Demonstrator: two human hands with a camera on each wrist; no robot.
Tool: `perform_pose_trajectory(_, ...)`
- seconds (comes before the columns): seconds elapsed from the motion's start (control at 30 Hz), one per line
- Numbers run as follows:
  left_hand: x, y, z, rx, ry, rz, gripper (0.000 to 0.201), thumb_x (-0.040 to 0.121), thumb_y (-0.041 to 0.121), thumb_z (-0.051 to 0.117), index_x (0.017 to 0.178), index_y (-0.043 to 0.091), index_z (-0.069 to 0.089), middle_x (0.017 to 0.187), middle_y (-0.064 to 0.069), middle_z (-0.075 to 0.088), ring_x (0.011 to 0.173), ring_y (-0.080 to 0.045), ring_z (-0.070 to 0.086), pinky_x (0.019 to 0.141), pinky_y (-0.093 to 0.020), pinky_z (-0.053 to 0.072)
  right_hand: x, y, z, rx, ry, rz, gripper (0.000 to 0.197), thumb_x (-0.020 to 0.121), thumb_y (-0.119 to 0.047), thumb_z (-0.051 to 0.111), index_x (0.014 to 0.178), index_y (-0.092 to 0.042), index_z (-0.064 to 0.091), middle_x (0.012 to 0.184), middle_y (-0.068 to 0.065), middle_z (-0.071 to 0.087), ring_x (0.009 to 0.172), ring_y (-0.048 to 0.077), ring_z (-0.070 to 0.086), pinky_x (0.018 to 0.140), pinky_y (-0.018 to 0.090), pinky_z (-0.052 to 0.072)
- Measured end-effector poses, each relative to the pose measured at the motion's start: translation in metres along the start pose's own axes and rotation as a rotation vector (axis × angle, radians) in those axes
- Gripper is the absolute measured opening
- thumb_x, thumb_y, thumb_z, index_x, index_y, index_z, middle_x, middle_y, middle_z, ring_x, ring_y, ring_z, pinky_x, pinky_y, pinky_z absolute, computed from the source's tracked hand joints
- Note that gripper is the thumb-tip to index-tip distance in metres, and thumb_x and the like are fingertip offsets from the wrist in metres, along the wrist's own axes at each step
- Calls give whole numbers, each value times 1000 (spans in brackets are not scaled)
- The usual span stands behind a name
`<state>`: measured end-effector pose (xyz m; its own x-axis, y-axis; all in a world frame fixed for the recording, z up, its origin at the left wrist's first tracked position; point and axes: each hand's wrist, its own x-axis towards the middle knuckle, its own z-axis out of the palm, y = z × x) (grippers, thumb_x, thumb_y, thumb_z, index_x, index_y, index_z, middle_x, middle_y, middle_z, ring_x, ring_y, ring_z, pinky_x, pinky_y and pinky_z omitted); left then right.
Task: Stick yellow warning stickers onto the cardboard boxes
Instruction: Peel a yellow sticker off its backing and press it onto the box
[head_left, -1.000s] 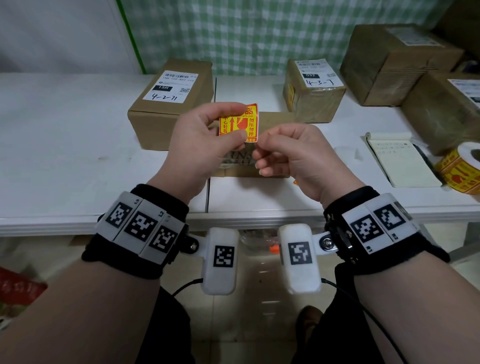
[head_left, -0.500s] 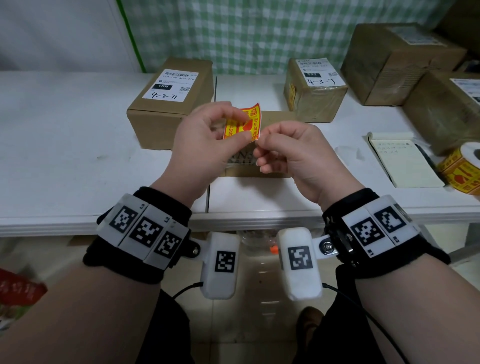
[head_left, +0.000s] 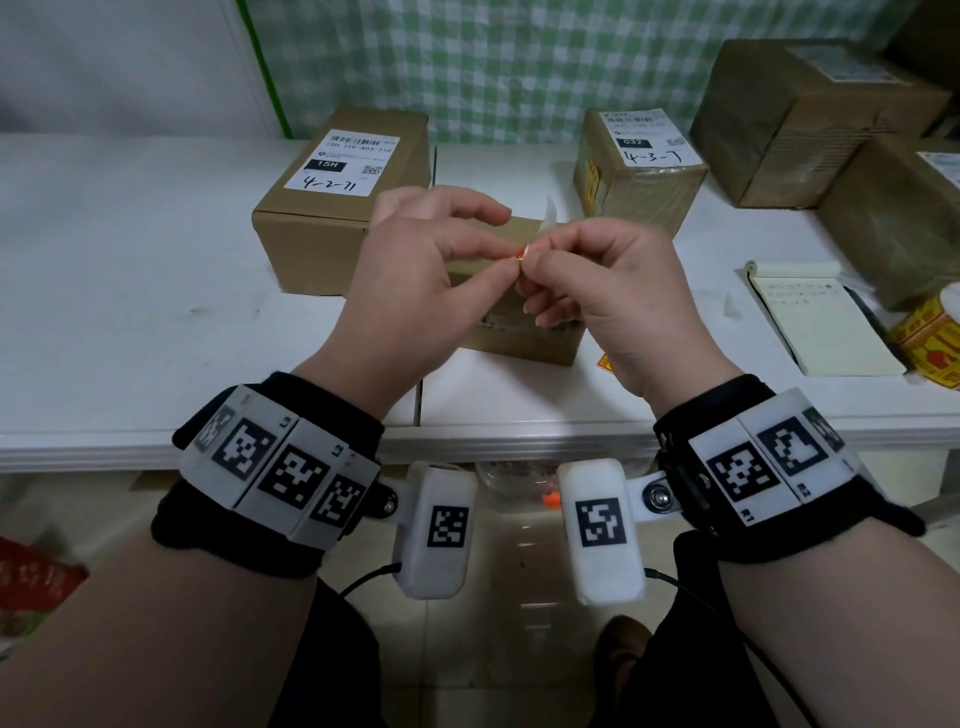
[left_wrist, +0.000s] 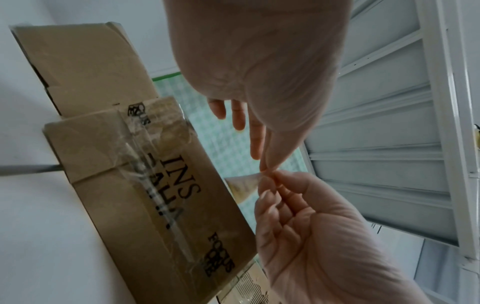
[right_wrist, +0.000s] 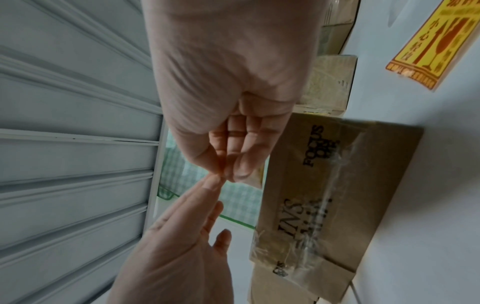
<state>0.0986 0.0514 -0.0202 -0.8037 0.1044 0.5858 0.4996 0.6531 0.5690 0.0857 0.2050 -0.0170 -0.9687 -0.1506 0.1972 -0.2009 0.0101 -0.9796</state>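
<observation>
Both hands meet over the flat taped cardboard box (head_left: 524, 332) printed "INS" (left_wrist: 145, 185) (right_wrist: 324, 195). Between them is one yellow warning sticker (head_left: 549, 218), seen edge-on, with its pale back (left_wrist: 244, 185) showing and only an orange corner visible. My left hand (head_left: 506, 241) pinches that corner with thumb and forefinger (left_wrist: 265, 166), its other fingers spread. My right hand (head_left: 543, 249) pinches the same corner from the other side (right_wrist: 223, 172), fingers curled. The sticker hangs clear of the box.
A labelled box "4-2-71" (head_left: 343, 192) sits at back left. A box "4-3-7" (head_left: 639, 166) with a yellow sticker on its side is behind my right hand. Two larger boxes (head_left: 810, 114), a notepad (head_left: 821, 322) and a sticker roll (head_left: 930, 332) lie right. A loose sticker (right_wrist: 454, 41) lies on the table.
The sticker's yellow face has turned away and now shows edge-on with its pale back. Both hands have closed in on one corner, fingertips nearly touching.
</observation>
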Motion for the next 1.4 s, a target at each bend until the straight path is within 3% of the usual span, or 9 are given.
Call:
perform_pose_trajectory(0.27, -1, -3, 2, 59, 56, 93, 13, 81, 25, 65, 91, 24, 74, 101, 15, 58, 107, -18, 40, 90, -1, 19, 0, 2, 0, -48, 2, -46, 16, 81, -6, 65, 68, -14, 67, 56, -2, 65, 50, 10, 60, 49, 22, 50)
perform_pose_trajectory(0.37, -2, -4, 2, 146, 75, 164, 13, 81, 25, 65, 89, 22, 75, 100, 12, 61, 103, -26, 45, 94, -26, 34, 0, 3, 0, 9, -18, -6, 9, 76, -13, 63, 68, -11, 67, 56, 0, 66, 50, 12, 60, 49, 23, 50)
perform_pose_trajectory(0.43, -3, -3, 3, 208, 102, 219, 13, 80, 24, 65, 87, 19, 76, 99, 6, 66, 100, -33, 48, 84, -46, 42, 1, 3, 0, 41, -20, 13, 9, 75, -15, 63, 68, -10, 66, 57, 1, 65, 49, 12, 60, 48, 23, 50)
perform_pose_trajectory(0.5, -3, -3, 3, 244, 141, 278, 12, 79, 22, 66, 85, 18, 75, 97, 2, 68, 97, -37, 50, 77, -52, 44, 1, 4, 1, 53, -30, 13, 10, 76, -11, 62, 67, -9, 65, 57, 2, 64, 48, 12, 59, 48, 22, 50)
perform_pose_trajectory(0.63, -2, -6, 5, 286, 197, 355, 7, 78, 19, 68, 79, 16, 74, 92, 2, 70, 96, -34, 50, 73, -53, 44, 1, 2, 1, 98, -43, 44, 17, 84, 0, 58, 68, -5, 64, 56, 5, 63, 47, 13, 56, 46, 21, 49)
perform_pose_trajectory(0.73, -3, -5, 6, 275, 202, 377, 5, 75, 12, 67, 73, 11, 71, 85, 2, 72, 96, -36, 58, 75, -52, 47, 1, 0, 1, 125, -77, 86, 17, 88, -4, 56, 74, 0, 64, 57, 7, 63, 46, 14, 56, 46, 21, 49)
perform_pose_trajectory(0.9, -4, -2, 6, 257, 196, 363, 3, 68, 4, 65, 70, 6, 67, 71, -3, 69, 89, -31, 63, 70, -47, 50, 0, -1, 2, 144, -121, 141, 19, 88, -3, 56, 69, -4, 62, 56, 5, 63, 46, 12, 56, 45, 21, 48)
perform_pose_trajectory(1.1, -3, -7, 8, 294, 218, 416, 5, 73, 3, 65, 72, 7, 68, 78, -1, 71, 78, -35, 59, 70, -47, 46, -2, -4, -2, 172, -153, 205, 17, 89, -6, 55, 73, -3, 61, 57, 5, 62, 46, 11, 54, 43, 18, 47)
perform_pose_trajectory(1.4, -3, -11, 11, 327, 287, 413, 5, 76, 8, 67, 74, 12, 70, 84, 2, 72, 89, -25, 45, 74, -46, 43, -3, -5, -3, 164, -159, 252, 19, 87, -1, 54, 70, -6, 60, 57, 6, 61, 45, 11, 54, 42, 18, 48)
